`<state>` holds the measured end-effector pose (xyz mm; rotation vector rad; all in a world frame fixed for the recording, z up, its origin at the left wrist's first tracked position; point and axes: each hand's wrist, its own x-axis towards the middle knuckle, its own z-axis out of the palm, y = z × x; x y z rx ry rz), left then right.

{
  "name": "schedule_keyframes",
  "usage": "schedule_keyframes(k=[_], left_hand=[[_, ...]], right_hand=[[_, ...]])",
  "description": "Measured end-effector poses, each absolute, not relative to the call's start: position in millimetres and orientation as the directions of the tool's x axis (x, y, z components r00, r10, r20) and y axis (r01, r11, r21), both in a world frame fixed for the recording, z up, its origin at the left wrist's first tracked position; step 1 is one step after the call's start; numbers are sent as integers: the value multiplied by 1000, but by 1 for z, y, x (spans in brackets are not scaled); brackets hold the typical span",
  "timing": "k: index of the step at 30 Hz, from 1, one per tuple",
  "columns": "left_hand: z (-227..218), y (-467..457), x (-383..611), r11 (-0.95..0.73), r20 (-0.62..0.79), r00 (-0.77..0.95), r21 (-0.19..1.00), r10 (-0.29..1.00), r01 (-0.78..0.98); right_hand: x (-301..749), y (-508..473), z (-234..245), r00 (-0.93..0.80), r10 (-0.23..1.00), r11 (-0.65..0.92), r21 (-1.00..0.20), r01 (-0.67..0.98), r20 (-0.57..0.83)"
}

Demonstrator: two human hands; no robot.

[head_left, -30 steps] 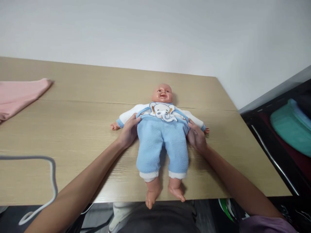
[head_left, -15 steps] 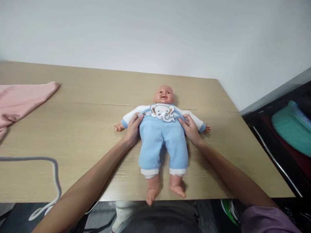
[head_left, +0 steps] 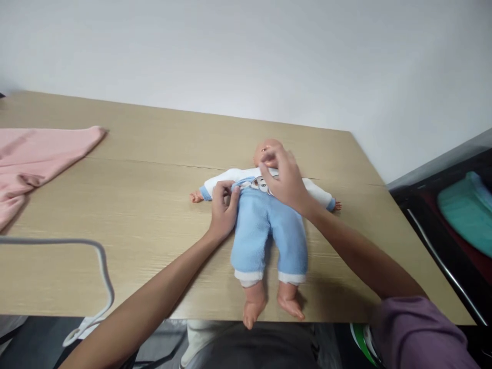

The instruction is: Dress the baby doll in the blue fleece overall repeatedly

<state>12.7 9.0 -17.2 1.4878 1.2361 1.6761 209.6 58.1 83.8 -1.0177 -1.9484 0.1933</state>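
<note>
The table [head_left: 154, 205] bears a doll [head_left: 265, 230], pink cloth [head_left: 38, 154], grey cable [head_left: 103, 266].

doll [head_left: 269, 225] lies on table [head_left: 154, 205], cloth [head_left: 34, 159] far left.

Soft even light, hands perhaps motion-blurred, edges bowed.

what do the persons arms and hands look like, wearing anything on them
Both are bare: the left hand and right hand wear no gloves, and no ring, watch or bracelet shows. The left forearm is uncovered right to the picture's edge. The right arm is uncovered up to a loose purple sleeve at the lower right corner.
</note>
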Motion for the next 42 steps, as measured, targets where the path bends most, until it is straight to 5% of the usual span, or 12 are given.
schedule_keyframes(k=[2, 5, 9, 14, 20, 23, 27, 31, 35, 39, 42], left_hand=[[-15, 4, 13, -457, 489, -200, 870, 849, 186], [-9, -1, 12, -503, 531, -171, 845, 830, 183], [-4, -3, 10, -499, 519, -165, 854, 839, 148], [-4, -3, 11, -480, 496, -153, 868, 855, 128], [-12, -4, 7, -633, 680, -135, 724, 720, 275], [-21, -3, 5, -702, 802, -160, 584, 575, 407], [-29, -4, 5, -742, 831, -202, 555, 518, 377], [-25, -3, 9, -700, 727, -274, 684, 629, 208], [-19, 4, 10, -481, 441, -400, 877, 803, 2], [-23, 16, 5, -337, 248, -409, 928, 878, -159], [-28, 25, 1, -263, 153, -367, 925, 918, -272]], right_hand=[[186, 91, 98, -495, 721, 689, -423, 589, 485], [150, 134, 99, -828, 550, 800, -355, 483, 111], [112, 159, 80, -899, 416, 826, -358, 435, -134], [115, 154, 69, -890, 455, 809, -406, 426, -27], [161, 150, 72, -679, 708, 426, -884, 194, 192], [176, 146, 72, -666, 727, 332, -934, 131, 165], [184, 134, 75, -709, 665, 448, -885, 127, 235], [182, 119, 79, -740, 601, 600, -782, 169, 301], [187, 98, 81, -684, 655, 642, -713, 281, 321], [200, 76, 82, -569, 790, 519, -742, 425, 227], [204, 67, 82, -634, 756, 533, -717, 449, 165]])
